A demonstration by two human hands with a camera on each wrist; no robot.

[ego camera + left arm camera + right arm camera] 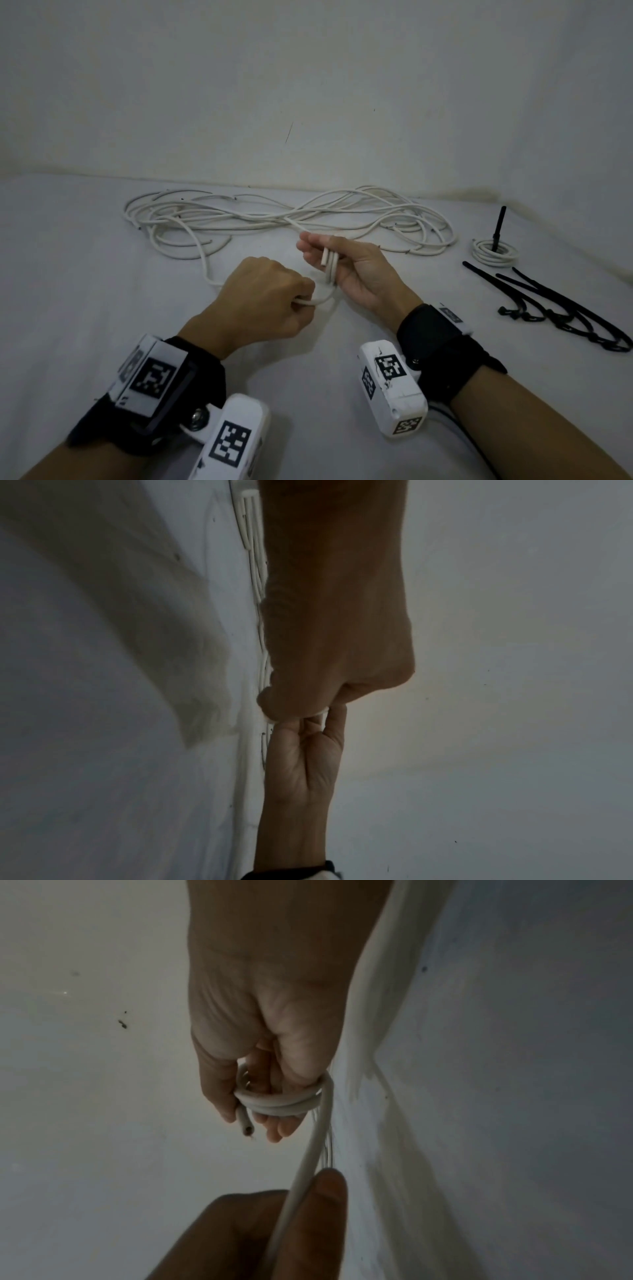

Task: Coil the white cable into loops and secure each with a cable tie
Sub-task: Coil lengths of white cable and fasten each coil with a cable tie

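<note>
I am working over a pale table point(102, 274) that is carrying a big loose sprawl of white cable point(239, 219) along its far edge, well beyond both my hands. Off to my right, a finished small coil point(493, 253) is lying with a black cable tie point(498, 226) standing up out of it, and a bunch of spare ties point(561, 308) is lying just in front of it.

Nearer in, my right hand point(349, 270) is turning palm-up with its fingers loosely extended, and a couple of turns of cable are wrapping around those fingers; the right wrist view is showing the wraps point(284, 1103) sitting across my fingers, with the cut cable end point(245, 1122) poking out beside my thumb. My left hand point(267, 301) is sitting just beside it, nearer to me, fingers curling tight and pinching the running strand point(311, 302).

That strand is leaving the wraps on my right hand, running toward me and leftward into my left fist, then trailing away left and back up to the sprawl. So the feed is lying to the left of the coil, and the wraps' axis is running along my right fingers. I judge my left hand, being the nearer one on the free strand, should be carrying the next turn over and around those fingers.
</note>
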